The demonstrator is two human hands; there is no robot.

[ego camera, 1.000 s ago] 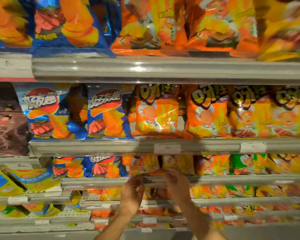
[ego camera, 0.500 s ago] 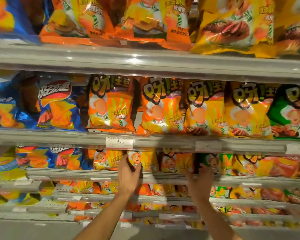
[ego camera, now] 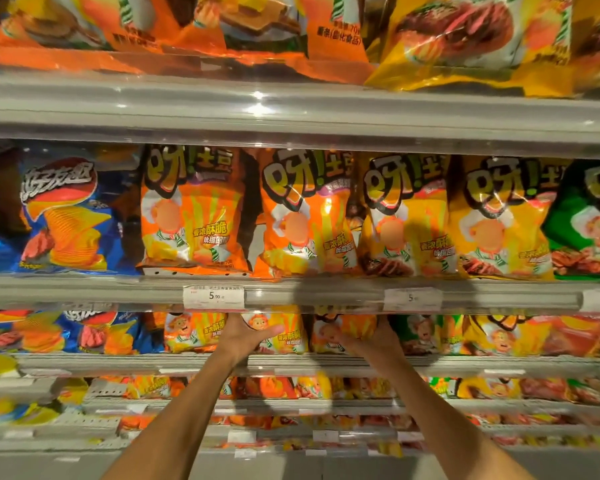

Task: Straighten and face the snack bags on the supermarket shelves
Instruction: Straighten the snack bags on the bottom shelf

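On the third shelf down stand small orange snack bags. My left hand [ego camera: 241,337] holds the left edge of one orange bag [ego camera: 290,336], with the thumb laid across its front and the fingers hidden behind it. My right hand [ego camera: 378,341] grips the neighbouring orange bag [ego camera: 349,329] from its right side, fingers reaching up along the edge. Both bags stand upright with their fronts facing out, and their tops are hidden by the shelf rail [ego camera: 309,294] above.
Large orange, yellow and green bags [ego camera: 409,216] fill the shelf above, with blue chip bags [ego camera: 66,216] at its left. A price tag [ego camera: 213,296] sits on the rail over my left hand. Green bags [ego camera: 420,336] stand right of my right hand. Lower shelves [ego camera: 465,363] hold more bags.
The view has come closer to the shelves. My left hand now has its thumb across the bag's front. My right hand has shifted left onto the neighbouring orange bag.
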